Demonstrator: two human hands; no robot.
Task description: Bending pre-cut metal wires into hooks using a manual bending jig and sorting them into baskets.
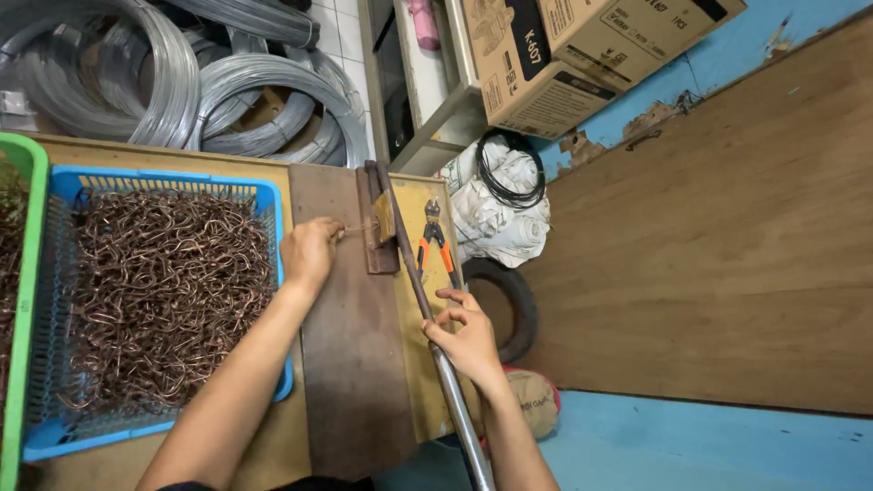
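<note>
My left hand (pixel 310 252) pinches a short piece of copper-coloured wire (pixel 356 229) and holds it against the small block of a bending jig (pixel 380 223) on a dark board (pixel 350 364). My right hand (pixel 466 335) grips the long metal lever bar (pixel 427 309) that runs from the jig toward me. A blue plastic basket (pixel 277 273) full of bent copper wire hooks sits just left of my left arm.
Orange-handled cutters (pixel 435 238) lie on the wooden bench beside the lever. A green basket (pixel 23 273) stands at the far left. Coils of grey steel wire (pixel 227 100) lie behind the bench. Cardboard boxes (pixel 546 64), a white sack with black wire and a tyre (pixel 518 309) sit on the right.
</note>
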